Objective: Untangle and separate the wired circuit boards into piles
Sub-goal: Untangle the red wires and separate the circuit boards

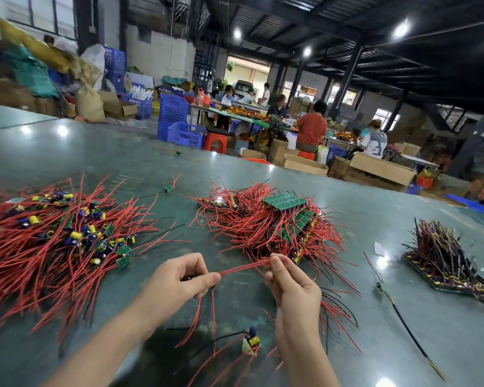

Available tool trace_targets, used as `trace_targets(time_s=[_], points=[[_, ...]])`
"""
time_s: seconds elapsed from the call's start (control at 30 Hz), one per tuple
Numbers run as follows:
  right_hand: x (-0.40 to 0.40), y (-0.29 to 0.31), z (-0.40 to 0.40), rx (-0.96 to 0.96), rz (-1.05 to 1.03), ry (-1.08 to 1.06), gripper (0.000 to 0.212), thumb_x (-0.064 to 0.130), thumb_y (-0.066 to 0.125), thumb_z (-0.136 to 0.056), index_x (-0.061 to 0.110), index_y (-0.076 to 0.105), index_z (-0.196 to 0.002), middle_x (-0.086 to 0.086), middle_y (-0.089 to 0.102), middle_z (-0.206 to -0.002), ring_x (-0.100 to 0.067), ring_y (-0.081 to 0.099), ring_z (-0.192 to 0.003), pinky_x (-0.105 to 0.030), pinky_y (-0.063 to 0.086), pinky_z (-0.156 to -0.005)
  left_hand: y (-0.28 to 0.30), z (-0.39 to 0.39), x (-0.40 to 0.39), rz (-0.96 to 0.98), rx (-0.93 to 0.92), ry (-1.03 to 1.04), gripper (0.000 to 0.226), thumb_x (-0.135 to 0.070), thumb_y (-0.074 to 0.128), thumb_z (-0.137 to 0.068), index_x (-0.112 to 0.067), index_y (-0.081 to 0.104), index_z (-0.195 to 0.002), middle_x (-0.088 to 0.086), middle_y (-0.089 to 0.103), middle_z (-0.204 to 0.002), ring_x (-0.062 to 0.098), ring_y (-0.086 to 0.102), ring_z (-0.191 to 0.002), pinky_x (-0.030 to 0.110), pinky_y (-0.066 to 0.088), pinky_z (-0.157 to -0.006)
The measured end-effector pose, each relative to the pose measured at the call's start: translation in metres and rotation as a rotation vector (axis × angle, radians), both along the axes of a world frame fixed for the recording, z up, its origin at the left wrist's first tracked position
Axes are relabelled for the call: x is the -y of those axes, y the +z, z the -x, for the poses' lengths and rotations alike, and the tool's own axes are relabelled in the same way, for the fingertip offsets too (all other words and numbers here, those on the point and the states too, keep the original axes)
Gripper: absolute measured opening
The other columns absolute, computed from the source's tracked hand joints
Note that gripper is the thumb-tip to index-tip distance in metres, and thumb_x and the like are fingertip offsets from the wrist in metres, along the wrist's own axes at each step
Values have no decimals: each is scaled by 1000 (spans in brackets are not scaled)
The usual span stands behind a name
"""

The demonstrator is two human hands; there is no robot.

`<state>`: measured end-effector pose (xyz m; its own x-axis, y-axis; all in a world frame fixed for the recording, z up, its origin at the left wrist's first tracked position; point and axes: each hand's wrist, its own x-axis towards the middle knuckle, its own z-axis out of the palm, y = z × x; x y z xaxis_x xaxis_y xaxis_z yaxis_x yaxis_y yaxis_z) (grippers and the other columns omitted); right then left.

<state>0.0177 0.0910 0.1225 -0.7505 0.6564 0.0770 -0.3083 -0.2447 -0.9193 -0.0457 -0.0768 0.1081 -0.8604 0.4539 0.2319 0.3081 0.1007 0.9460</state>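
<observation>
A red wire (243, 268) is stretched between my two hands above the green table (118, 163). My left hand (179, 277) pinches its left end between thumb and fingers, and more wires hang down from that hand. My right hand (288, 283) pinches the other end with curled fingers. The wire runs into a tangled heap of red-wired green circuit boards (274, 230) just behind my hands. A wide pile of separated boards with yellow and blue capacitors (56, 241) lies at the left.
A darker stack of wired boards (444, 258) sits at the right. Loose single boards lie near me (251, 342), at the right (380, 286) and farther back (168, 188). Beyond the table's far edge, people work among cardboard boxes (380, 169) and blue crates (185, 132).
</observation>
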Motion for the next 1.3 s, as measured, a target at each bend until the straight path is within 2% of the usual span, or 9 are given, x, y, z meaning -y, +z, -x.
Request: trace_targets(time_s=[0.13, 0.37, 0.57, 0.67, 0.8, 0.9, 0.97, 1.13, 1.3], points=[[3, -3, -3, 12, -335, -187, 24, 8, 72, -77, 30, 77, -70, 5, 67, -59, -5, 57, -51, -12, 45, -53, 2, 0, 0, -22, 22, 4, 28, -17, 69, -83, -11, 51, -63, -3, 52, -50, 2, 40, -45, 9, 31, -47], [0, 2, 6, -7, 573, 221, 4, 7, 59, -80, 7, 62, -77, 0, 60, -53, 0, 46, -36, -10, 37, -33, 4, 0, -2, -43, 55, -66, 26, -16, 68, -83, -10, 50, -65, -4, 53, -49, 1, 40, -45, 7, 31, -46], [-6, -10, 2, 83, -627, -187, 23, 10, 66, -84, 28, 73, -72, 1, 64, -56, -2, 52, -47, -12, 40, -48, -2, 10, 8, 205, -45, 72, 27, -38, 74, -75, -27, 54, -60, -10, 56, -50, 11, 45, -50, 29, 38, -62], [-11, -8, 5, 152, -435, -8, 15, 13, 61, -89, 20, 75, -86, 0, 71, -66, -3, 55, -53, -14, 45, -56, -1, 14, 16, 285, -104, 218, 21, -54, 55, -68, -33, 55, -69, -12, 57, -54, 16, 51, -57, 32, 42, -65], [-16, -7, 8, 215, -65, 78, 14, 17, 59, -91, 14, 72, -93, -5, 73, -80, -8, 54, -56, -21, 48, -63, 4, 26, 42, 520, -509, 808, 21, -39, 44, -74, -29, 62, -80, -3, 68, -67, 29, 63, -68, 27, 35, -53], [-12, -10, 8, 265, -22, 131, 17, 15, 56, -93, 12, 72, -93, -4, 73, -81, -9, 54, -55, -24, 46, -62, -1, 37, 53, 756, -564, 965, 52, -29, 59, -74, -7, 60, -121, 22, 58, -124, 41, 47, -118, 55, 35, -92], [-9, -9, 8, 269, -63, 141, 19, 13, 53, -94, 13, 72, -92, -1, 73, -79, -7, 54, -54, -22, 46, -61, -5, 36, 46, 759, -541, 875, 66, -27, 63, -73, -2, 49, -133, 26, 45, -138, 45, 35, -129, 63, 23, -103], [-4, -4, 6, 256, -212, 152, 24, 9, 52, -94, 15, 73, -83, 4, 70, -67, -5, 52, -49, -16, 44, -52, -23, 10, 7, 687, -753, 249, 50, -30, 63, -74, -24, 61, -124, 0, 63, -124, 20, 59, -115, 39, 48, -92], [1, -5, 6, 250, -280, 195, 25, 6, 51, -93, 14, 72, -83, 4, 67, -62, -3, 51, -47, -12, 43, -49, -45, 12, -5, 664, -599, 140, 34, -33, 53, -91, -32, 50, -125, -19, 51, -127, 5, 43, -123, 20, 29, -100]])
